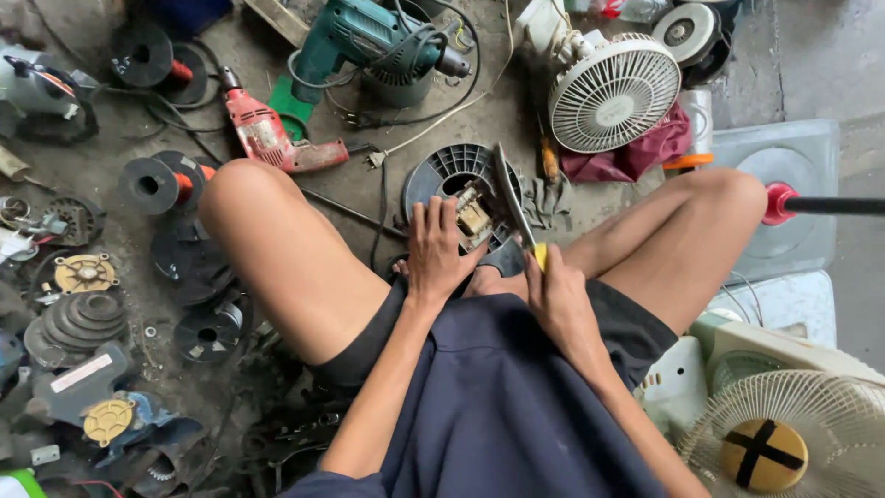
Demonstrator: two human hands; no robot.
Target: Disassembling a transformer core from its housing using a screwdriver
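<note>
Your left hand (435,251) lies flat, fingers spread, pressing down on a small fan motor (472,216) seated in a dark round fan housing (452,175). Your right hand (551,290), closed in a fist, grips a yellow-handled knife (513,198) beside the motor. Beyond your hands lie a white fan grille (614,92) and a red drill (272,136).

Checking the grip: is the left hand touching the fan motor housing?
Touching. The head view shows the left hand lying on the dark round housing, fingers over its rim.
</note>
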